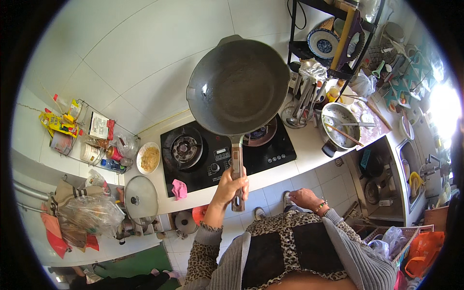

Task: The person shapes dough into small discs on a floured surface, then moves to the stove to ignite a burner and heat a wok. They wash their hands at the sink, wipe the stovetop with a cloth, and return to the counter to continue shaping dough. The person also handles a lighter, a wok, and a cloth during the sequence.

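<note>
My left hand point(232, 186) grips the wooden handle of a dark wok point(246, 87). The wok is raised over the black two-burner gas hob point(203, 170), its bare inside facing me. It partly hides the right burner point(261, 134). The left burner point(183, 146) has nothing on it. My right hand point(306, 199) is in front of my body, past the counter's front edge, and I see nothing in it. A pink cloth point(179, 189) lies on the hob's front left corner. Left of the hob, a white bowl point(148, 158) holds a yellowish mixture.
A glass lid point(141, 200) stands at the counter's left end. To the right are a steel pot point(340, 127) with chopsticks, ladles point(299, 117) and a floured board point(373, 123). A black rack point(291, 32) rises behind them. Another person's feet point(168, 272) show at lower left.
</note>
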Motion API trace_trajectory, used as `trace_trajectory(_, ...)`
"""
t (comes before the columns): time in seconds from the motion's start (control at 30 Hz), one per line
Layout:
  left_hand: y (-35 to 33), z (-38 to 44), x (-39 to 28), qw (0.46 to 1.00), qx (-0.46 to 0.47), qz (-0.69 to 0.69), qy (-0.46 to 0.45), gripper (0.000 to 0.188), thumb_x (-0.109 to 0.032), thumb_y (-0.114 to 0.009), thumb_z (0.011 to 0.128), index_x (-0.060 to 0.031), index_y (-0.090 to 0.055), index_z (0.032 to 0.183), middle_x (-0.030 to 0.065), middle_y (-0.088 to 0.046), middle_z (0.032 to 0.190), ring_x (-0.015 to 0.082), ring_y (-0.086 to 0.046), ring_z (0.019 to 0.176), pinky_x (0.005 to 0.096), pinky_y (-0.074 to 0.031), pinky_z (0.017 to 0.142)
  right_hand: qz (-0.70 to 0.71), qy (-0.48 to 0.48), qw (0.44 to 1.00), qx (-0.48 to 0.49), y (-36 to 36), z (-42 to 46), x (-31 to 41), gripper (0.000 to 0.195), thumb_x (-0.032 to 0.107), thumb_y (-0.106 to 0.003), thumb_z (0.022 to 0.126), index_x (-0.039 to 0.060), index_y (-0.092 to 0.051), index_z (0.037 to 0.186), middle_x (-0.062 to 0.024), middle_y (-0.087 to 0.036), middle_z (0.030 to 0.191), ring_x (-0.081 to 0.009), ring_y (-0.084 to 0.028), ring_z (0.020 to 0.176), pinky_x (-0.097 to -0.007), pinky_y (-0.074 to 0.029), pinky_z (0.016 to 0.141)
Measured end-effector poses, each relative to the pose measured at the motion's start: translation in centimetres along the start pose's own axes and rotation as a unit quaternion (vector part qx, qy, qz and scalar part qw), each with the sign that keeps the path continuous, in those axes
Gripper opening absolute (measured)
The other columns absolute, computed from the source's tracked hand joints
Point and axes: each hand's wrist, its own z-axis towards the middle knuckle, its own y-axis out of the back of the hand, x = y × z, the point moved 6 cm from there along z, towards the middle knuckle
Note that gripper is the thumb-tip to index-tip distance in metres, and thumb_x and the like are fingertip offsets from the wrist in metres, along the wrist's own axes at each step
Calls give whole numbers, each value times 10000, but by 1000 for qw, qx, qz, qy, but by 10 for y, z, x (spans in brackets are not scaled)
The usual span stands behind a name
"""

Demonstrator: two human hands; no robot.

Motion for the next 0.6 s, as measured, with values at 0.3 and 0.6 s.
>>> trace_trajectory(0.3, 28, 25, 70, 997, -68, 16, 38, 225, -86, -672, 893, -50, -463, 970, 83, -587, 677, 199, -609, 498, 343, -540, 481, 13, -41, 998, -42, -6, -13, -20, 232, 303, -573, 946, 110, -703, 947, -171, -713, 823, -398, -690, 755, -504, -558, 668)
trace_trajectory(0.6, 24, 52, 121, 995, -73, 38, 63, 170, -92, -651, 901, -43, -494, 942, 85, -593, 681, 195, -606, 502, 332, -533, 475, 50, -50, 995, -64, 5, -23, -30, 245, 311, -611, 945, 110, -732, 1018, -161, -725, 865, -383, -695, 813, -477, -565, 729)
